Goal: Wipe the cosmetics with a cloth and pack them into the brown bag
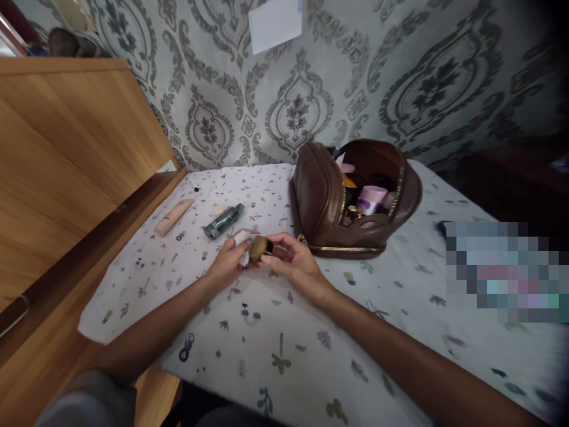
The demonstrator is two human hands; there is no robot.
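Note:
A small olive-brown bottle with a black cap (258, 249) is between my two hands, over the patterned white cloth. My left hand (227, 261) is closed on a white tissue (242, 242), which touches the left side of the bottle. The fingers of my right hand (300, 267) are wrapped round the black cap end. Beyond my left hand, a dark green tube-like item (223, 222) lies on the cloth. Behind my right hand stands an open brown leather bag (320, 196), with a pink and white container (371, 199) and other small items inside.
A peach tube (173, 217) lies at the left of the cloth-covered table (267, 320). Wooden furniture (75, 148) borders the table on the left. Patterned wall covering rises behind. A pixelated object (507, 273) is at the right.

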